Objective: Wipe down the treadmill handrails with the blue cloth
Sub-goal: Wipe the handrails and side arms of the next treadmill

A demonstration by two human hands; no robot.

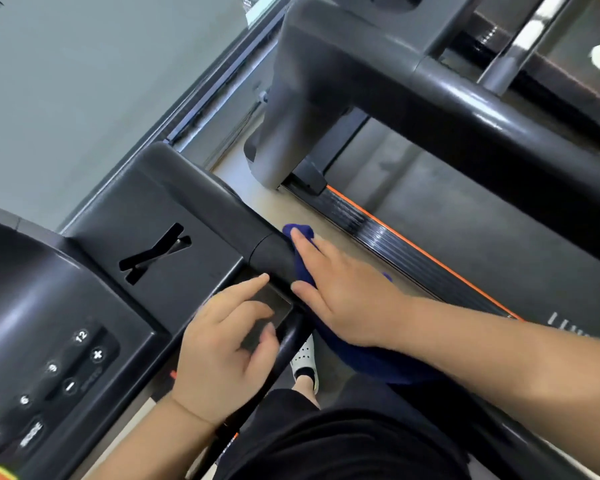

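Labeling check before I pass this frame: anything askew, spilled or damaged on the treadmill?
Nothing stands out. The right hand presses the blue cloth flat on the handrail, and the left hand rests on the metal grip plate beside it. No spill, crack or loose part shows, though the frame is slightly blurred.

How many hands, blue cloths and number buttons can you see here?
Hands: 2, the left hand and the right hand
Blue cloth: 1
Number buttons: 4, marked 12, 9, 6 and a blurry 3
Total: 7
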